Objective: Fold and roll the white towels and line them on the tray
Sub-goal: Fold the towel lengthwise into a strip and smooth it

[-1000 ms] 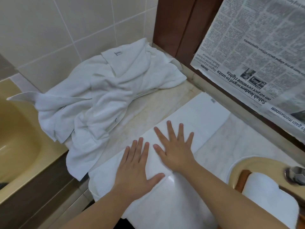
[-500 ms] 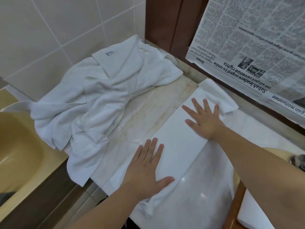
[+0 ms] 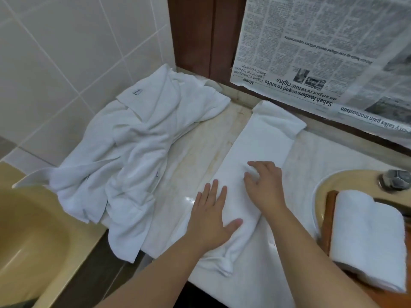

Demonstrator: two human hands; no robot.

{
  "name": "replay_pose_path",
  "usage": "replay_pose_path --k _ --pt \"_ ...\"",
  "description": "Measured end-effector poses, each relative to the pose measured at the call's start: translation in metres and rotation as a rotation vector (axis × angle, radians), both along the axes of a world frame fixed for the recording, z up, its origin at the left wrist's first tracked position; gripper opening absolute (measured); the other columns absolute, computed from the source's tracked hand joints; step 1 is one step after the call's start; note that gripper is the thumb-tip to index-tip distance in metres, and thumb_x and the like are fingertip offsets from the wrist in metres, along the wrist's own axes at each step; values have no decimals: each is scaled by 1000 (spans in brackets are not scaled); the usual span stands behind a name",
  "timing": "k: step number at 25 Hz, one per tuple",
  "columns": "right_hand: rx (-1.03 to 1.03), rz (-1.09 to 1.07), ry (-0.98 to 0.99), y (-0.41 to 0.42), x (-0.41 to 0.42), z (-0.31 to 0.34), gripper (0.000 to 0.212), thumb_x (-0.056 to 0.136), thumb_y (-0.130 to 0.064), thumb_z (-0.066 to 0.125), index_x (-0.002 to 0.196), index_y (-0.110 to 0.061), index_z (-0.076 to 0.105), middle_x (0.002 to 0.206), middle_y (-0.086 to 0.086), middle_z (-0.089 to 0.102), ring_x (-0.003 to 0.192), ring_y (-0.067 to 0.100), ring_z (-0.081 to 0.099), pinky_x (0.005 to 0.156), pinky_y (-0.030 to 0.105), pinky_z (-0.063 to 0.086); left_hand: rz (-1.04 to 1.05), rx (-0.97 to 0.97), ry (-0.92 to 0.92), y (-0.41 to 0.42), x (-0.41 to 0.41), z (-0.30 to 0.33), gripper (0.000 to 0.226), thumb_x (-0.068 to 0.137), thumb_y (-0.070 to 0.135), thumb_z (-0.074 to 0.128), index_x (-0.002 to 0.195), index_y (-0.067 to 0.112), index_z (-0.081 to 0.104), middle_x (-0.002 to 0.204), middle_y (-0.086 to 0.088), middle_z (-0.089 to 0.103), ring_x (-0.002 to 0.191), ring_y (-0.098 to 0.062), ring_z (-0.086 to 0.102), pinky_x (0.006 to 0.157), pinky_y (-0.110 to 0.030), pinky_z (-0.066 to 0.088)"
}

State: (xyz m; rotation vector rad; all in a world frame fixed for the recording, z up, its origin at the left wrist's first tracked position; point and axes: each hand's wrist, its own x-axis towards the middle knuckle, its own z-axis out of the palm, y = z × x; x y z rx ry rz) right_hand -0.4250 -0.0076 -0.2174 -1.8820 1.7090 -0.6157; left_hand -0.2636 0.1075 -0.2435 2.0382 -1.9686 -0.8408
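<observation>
Left hand (image 3: 210,221) lies flat, palm down, fingers straight and slightly spread, thumb out toward 3 o'clock, pressing the near end of the folded towel (image 3: 255,156). Grip of this hand is apart, nothing pinched.

Right hand (image 3: 264,185) sits just at 2 o'clock of the left, on the same towel; fingers bent and loosely spread, tips on the cloth. Blurred, so cannot tell whether it pinches the fabric or only touches it.

Folded towel is a long narrow white strip on the worktop (image 3: 329,156), running from 7 o'clock to 1 o'clock; far end is doubled over near the wall base, near end is bunched at the worktop's front edge.

At 9 to 11 o'clock of the hands, a crumpled heap of white towels (image 3: 133,152) lies on the worktop against the tiled wall (image 3: 66,52), one corner hanging over the edge.

At 4 o'clock, a rolled white towel (image 3: 367,236) lies on the wooden tray (image 3: 329,218), which sits over a beige basin (image 3: 322,185). A metal tap (image 3: 393,178) stands just beyond it.

At 1 o'clock, a sheet of newspaper (image 3: 322,47) hangs upside down above the worktop. At 8 o'clock, a beige bathtub (image 3: 26,230)
</observation>
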Motion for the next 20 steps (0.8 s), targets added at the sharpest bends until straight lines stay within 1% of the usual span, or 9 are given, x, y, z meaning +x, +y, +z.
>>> replay_pose_path --k 2,3,5,7,9,11,13,17,20 --pt "5 -47 -60 57 6 5 29 92 -24 69 120 -29 71 116 -9 56 119 18 49 101 28 40 82 -3 288 -1 20 13 70 102 64 47 162 30 33 173 8 1 160 -12 -6 129 -32 -1" --pt "21 -55 -70 85 6 7 25 91 -26 71 115 -33 72 109 -14 56 112 12 50 100 32 44 95 -56 344 3 35 20 59 101 60 52 153 32 48 170 9 21 159 -12 9 127 -29 9" --pt "77 -40 -65 137 1 8 21 89 -41 72 110 -43 70 101 -21 52 105 2 50 97 35 46 -18 -200 254 20 62 34 56 91 72 58 137 40 62 149 15 47 142 -9 35 118 -27 30" --pt "152 -21 -52 184 -5 9 29 85 -59 69 112 -48 67 100 -25 49 107 -1 49 96 30 44 -224 -153 109 43 83 44 75 76 91 55 136 46 60 133 19 46 124 -4 40 107 -24 35" --pt "184 -22 -16 221 -6 4 40 83 -63 67 120 -48 64 104 -26 48 109 0 49 96 28 45 -368 -90 17 61 94 36 76 74 92 55 136 48 57 133 16 44 121 -7 41 104 -28 39" --pt "171 -56 8 242 0 -3 38 86 -59 67 122 -46 64 108 -27 49 108 1 51 97 33 47 -419 -160 17 72 97 19 47 85 71 62 123 44 64 134 9 50 121 -16 48 100 -35 47" --pt "149 -117 8 246 9 -7 31 88 -52 69 117 -43 65 110 -27 52 107 1 52 96 33 48 -354 -256 84 75 99 4 21 90 44 69 107 33 70 128 5 59 114 -23 57 92 -37 52" --pt "206 -188 -52 246 33 2 19 91 -41 71 106 -39 60 102 -24 59 99 -3 57 84 16 48 -290 -304 104 77 104 -7 12 90 25 76 99 21 72 128 5 67 109 -24 64 87 -34 55" --pt "234 -346 -100 244 49 18 14 95 -34 66 97 -38 53 92 -16 62 84 4 61 74 21 51 -313 -354 76 76 106 -10 13 90 26 78 98 18 72 128 4 69 108 -23 66 81 -34 58"
